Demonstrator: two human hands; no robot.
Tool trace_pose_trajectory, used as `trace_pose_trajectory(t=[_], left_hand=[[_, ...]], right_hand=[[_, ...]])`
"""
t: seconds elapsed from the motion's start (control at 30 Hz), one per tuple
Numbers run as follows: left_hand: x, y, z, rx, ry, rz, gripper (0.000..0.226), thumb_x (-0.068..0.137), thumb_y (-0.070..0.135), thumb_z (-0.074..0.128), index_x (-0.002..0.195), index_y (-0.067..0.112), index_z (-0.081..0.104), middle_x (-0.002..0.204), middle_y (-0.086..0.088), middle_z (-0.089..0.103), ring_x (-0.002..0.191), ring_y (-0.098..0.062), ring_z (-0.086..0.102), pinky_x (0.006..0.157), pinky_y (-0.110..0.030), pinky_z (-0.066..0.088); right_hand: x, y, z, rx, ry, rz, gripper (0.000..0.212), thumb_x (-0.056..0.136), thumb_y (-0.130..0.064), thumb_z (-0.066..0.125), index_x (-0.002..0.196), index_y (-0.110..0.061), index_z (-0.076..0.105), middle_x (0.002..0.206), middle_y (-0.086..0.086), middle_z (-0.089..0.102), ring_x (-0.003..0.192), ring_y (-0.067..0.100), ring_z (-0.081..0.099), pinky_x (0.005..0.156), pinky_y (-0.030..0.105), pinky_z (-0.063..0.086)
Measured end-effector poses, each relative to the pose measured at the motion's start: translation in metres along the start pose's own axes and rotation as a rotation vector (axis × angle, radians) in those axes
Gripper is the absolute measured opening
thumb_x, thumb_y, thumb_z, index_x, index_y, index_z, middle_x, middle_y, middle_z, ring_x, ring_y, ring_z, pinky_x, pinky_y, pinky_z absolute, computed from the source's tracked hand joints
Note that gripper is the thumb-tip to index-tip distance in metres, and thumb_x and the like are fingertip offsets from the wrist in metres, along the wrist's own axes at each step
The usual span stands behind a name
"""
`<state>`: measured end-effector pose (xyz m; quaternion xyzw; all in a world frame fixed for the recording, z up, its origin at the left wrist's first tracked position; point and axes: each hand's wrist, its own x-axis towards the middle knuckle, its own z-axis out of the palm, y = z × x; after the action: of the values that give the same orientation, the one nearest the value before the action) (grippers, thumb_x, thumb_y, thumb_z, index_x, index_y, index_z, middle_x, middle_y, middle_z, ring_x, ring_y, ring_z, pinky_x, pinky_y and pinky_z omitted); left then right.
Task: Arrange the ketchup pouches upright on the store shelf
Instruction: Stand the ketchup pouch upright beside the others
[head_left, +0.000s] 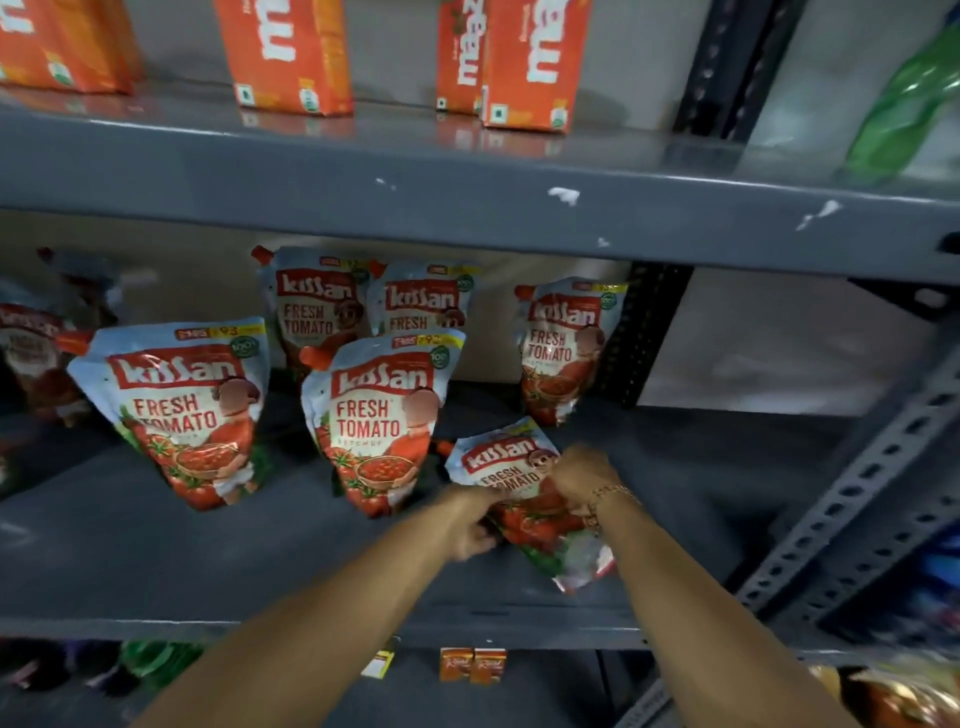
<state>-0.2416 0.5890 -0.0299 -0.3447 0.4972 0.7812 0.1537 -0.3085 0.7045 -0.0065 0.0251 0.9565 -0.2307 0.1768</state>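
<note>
Several white-and-red ketchup pouches stand upright on the grey middle shelf: one at front left, one at front centre, two behind, and one at back right. Another ketchup pouch lies tilted near the shelf's front, held between both hands. My left hand grips its left edge. My right hand, with a bracelet on the wrist, grips its upper right side. The pouch's middle is partly hidden by my fingers.
Orange drink cartons stand on the shelf above, with a green bottle at its right. Dark pouches sit at the far left. Perforated grey uprights frame the right side. Small orange boxes sit on the shelf below.
</note>
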Motion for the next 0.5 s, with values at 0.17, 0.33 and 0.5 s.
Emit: trace_pose_trajectory(t=[0.17,0.33,0.5], left_hand=[[0.010,0.001,0.003,0.160,0.142,0.275,0.010,0.085,0.001,0.064,0.090,0.008,0.061,0.095,-0.008,0.063,0.076,-0.019,0.058,0.065,-0.030,0.046],[0.000,0.023,-0.001,0.388,0.147,0.823,0.028,0.081,0.012,0.070,0.105,0.018,0.057,0.113,-0.005,0.070,0.103,-0.020,0.066,0.090,-0.040,0.054],[-0.001,0.019,0.000,0.388,0.170,0.864,0.043,0.081,0.001,0.065,0.120,0.013,0.054,0.112,-0.002,0.066,0.109,-0.021,0.062,0.093,-0.033,0.050]], right_hand=[[-0.014,0.004,-0.008,0.183,0.162,-0.039,0.030,0.091,-0.016,0.043,0.108,0.003,0.059,0.119,0.021,0.062,0.105,0.034,0.061,0.081,0.035,0.050],[-0.030,0.009,-0.014,0.594,0.440,-0.238,0.024,0.095,-0.012,0.038,0.105,-0.003,0.057,0.102,0.013,0.062,0.085,0.020,0.056,0.062,0.022,0.042],[-0.025,0.008,-0.002,1.081,0.348,-0.268,0.022,0.096,-0.024,0.043,0.110,-0.015,0.058,0.097,-0.003,0.063,0.085,0.010,0.060,0.066,0.017,0.046]])
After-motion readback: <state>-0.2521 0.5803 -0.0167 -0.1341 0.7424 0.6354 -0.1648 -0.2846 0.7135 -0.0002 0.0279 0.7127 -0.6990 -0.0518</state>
